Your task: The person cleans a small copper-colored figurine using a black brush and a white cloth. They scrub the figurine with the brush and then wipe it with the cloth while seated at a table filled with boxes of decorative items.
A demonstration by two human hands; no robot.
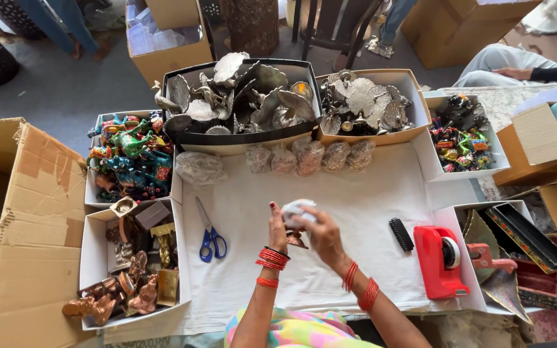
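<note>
While both hands (301, 229) pinch white wrap (294, 209) around small copper figurine (296, 240), loose grip risks figurine dropping onto tabletop (356, 193) below.

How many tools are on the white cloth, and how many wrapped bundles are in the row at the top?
Blue-handled scissors: 1
Red tape dispenser: 1
Black comb: 1
Wrapped bundles in the row: 5
Total: 8

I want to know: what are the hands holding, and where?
Both hands, left hand and right hand, hold a small wrapped piece by its sides; what is inside cannot be told.
</note>
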